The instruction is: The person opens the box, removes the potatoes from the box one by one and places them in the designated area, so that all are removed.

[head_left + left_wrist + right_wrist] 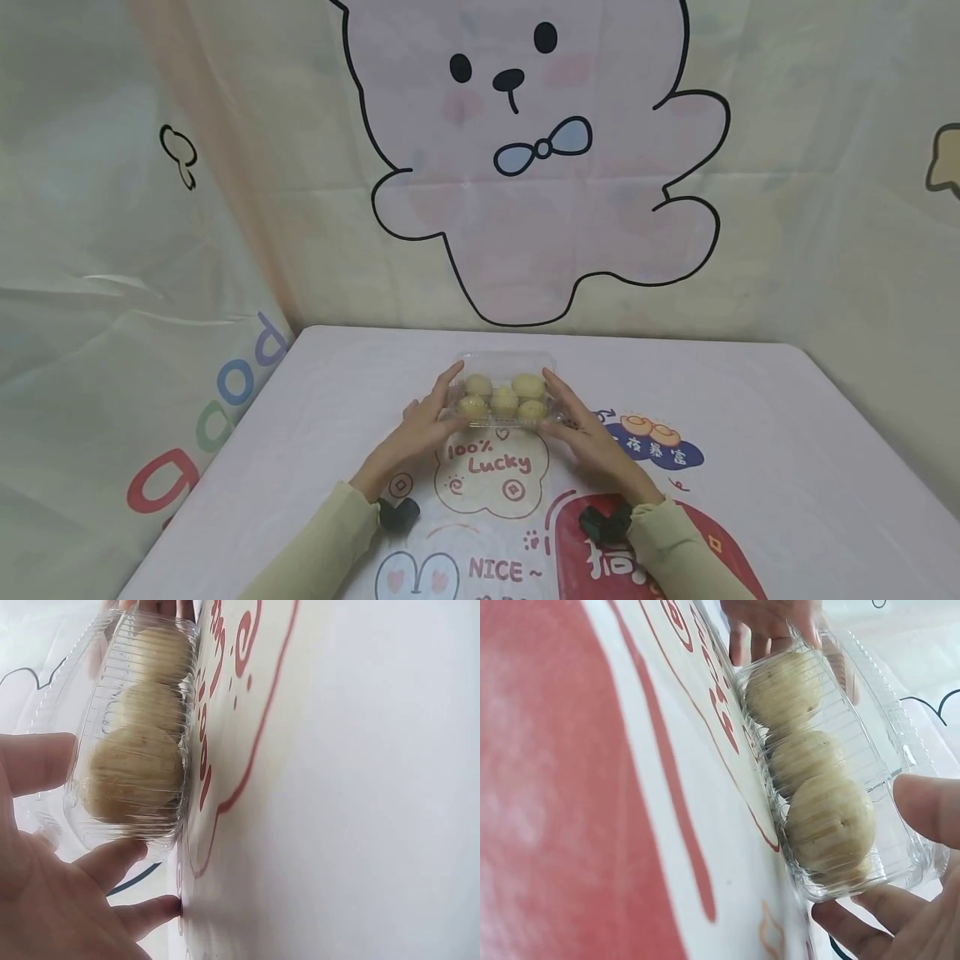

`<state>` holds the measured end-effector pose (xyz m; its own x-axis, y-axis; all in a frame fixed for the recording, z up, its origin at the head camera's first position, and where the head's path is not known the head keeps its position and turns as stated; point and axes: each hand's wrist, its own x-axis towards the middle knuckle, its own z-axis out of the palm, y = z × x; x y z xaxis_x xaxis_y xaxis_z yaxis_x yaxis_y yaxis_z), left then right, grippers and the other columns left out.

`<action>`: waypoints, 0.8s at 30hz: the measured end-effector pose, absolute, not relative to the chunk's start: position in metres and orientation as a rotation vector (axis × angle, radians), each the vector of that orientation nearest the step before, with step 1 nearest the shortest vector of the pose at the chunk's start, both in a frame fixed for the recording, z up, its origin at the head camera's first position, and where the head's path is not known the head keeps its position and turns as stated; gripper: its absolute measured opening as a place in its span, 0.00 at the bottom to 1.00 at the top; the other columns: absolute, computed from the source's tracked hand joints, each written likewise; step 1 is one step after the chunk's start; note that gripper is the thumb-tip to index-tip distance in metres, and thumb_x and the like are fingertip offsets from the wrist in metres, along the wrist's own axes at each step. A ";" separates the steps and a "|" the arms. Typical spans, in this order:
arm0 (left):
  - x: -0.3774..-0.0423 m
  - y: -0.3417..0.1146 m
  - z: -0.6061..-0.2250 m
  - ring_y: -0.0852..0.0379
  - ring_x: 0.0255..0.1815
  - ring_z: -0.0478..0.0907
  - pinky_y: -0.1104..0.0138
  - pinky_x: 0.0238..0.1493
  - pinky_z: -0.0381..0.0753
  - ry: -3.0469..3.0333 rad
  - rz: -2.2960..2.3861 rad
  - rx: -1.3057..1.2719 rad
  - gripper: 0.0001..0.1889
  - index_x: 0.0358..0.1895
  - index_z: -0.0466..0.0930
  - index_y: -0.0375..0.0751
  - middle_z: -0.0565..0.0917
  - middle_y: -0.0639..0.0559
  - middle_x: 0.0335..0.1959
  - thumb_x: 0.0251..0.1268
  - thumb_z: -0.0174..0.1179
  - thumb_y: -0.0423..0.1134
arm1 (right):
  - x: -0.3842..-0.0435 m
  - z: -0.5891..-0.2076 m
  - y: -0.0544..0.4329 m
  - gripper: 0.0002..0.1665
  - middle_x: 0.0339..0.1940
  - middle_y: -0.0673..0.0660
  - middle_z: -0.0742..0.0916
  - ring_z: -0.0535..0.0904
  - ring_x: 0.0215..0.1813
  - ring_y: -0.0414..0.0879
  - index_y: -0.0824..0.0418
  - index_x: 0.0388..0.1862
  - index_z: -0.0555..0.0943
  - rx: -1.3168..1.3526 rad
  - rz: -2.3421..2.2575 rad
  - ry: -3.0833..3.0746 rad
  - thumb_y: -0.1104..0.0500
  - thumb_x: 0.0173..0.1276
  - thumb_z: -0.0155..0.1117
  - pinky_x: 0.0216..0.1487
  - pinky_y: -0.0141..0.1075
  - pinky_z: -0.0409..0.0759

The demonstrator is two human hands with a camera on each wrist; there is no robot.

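A clear plastic box (504,362) with ribbed walls sits on the table, and several pale yellow potatoes (505,402) lie inside it. My left hand (420,432) grips its left end, the thumb (39,761) against the plastic and other fingers low at the end wall. At the opposite end my right hand (596,442) holds the box in the same way, with its thumb (928,810) high on the wall and fingertips near the base. Both wrist views show a transparent panel with a crimped edge (877,675) above the potatoes.
The white table (360,375) carries printed drawings: a "100% Lucky" cloud (491,483), a blue patch (660,450) with lettering and a large red shape (712,533). A curtain (750,275) with a bear drawing hangs behind the table; another curtain (90,350) borders the left.
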<state>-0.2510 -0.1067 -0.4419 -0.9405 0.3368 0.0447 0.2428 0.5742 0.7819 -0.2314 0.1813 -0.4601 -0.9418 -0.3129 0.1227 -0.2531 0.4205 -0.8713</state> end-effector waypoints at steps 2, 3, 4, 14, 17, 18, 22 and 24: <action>-0.251 -0.107 -0.442 0.34 0.80 0.61 0.29 0.77 0.30 2.689 1.305 0.493 0.45 0.84 0.40 0.62 0.64 0.39 0.79 0.69 0.56 0.46 | -0.232 -0.461 0.183 0.44 0.85 0.60 0.58 0.51 0.84 0.66 0.39 0.85 0.47 -0.530 -1.583 2.583 0.49 0.78 0.56 0.77 0.71 0.46; -0.252 -0.107 -0.442 0.34 0.80 0.60 0.30 0.77 0.30 2.688 1.304 0.491 0.45 0.84 0.40 0.62 0.64 0.39 0.79 0.69 0.56 0.46 | -0.232 -0.461 0.183 0.44 0.86 0.60 0.57 0.51 0.84 0.66 0.39 0.85 0.47 -0.540 -1.583 2.580 0.50 0.79 0.56 0.77 0.71 0.46; -0.252 -0.107 -0.443 0.33 0.80 0.60 0.30 0.77 0.30 2.686 1.304 0.491 0.45 0.84 0.40 0.62 0.63 0.39 0.80 0.69 0.56 0.47 | -0.233 -0.462 0.184 0.43 0.86 0.60 0.57 0.51 0.84 0.66 0.39 0.85 0.47 -0.551 -1.585 2.579 0.50 0.79 0.55 0.77 0.71 0.46; -0.252 -0.107 -0.442 0.35 0.80 0.61 0.31 0.78 0.29 2.682 1.295 0.479 0.45 0.83 0.40 0.63 0.61 0.40 0.81 0.68 0.56 0.46 | -0.233 -0.462 0.187 0.40 0.86 0.59 0.54 0.44 0.86 0.63 0.44 0.85 0.48 -0.637 -1.615 2.548 0.57 0.80 0.50 0.80 0.66 0.44; -0.252 -0.107 -0.443 0.35 0.79 0.62 0.31 0.78 0.29 2.687 1.295 0.484 0.45 0.83 0.40 0.63 0.60 0.40 0.82 0.67 0.56 0.46 | -0.233 -0.462 0.187 0.40 0.87 0.56 0.53 0.43 0.87 0.60 0.42 0.85 0.47 -0.619 -1.615 2.540 0.58 0.81 0.48 0.81 0.65 0.43; -0.252 -0.107 -0.443 0.35 0.79 0.62 0.31 0.78 0.29 2.688 1.296 0.484 0.45 0.83 0.40 0.63 0.59 0.41 0.82 0.67 0.56 0.46 | -0.232 -0.462 0.186 0.40 0.87 0.55 0.53 0.43 0.87 0.59 0.42 0.85 0.47 -0.613 -1.612 2.541 0.58 0.81 0.48 0.81 0.64 0.43; -0.252 -0.107 -0.442 0.34 0.79 0.62 0.31 0.77 0.29 2.687 1.300 0.490 0.45 0.84 0.41 0.63 0.58 0.41 0.82 0.67 0.56 0.46 | -0.232 -0.461 0.186 0.36 0.87 0.53 0.55 0.45 0.87 0.58 0.42 0.85 0.49 -0.564 -1.586 2.586 0.58 0.83 0.43 0.82 0.62 0.42; -0.252 -0.107 -0.442 0.35 0.79 0.62 0.31 0.78 0.28 2.684 1.295 0.485 0.45 0.83 0.41 0.64 0.58 0.42 0.83 0.68 0.56 0.47 | -0.231 -0.460 0.186 0.35 0.86 0.54 0.57 0.46 0.87 0.58 0.42 0.85 0.51 -0.544 -1.590 2.595 0.57 0.83 0.42 0.82 0.62 0.42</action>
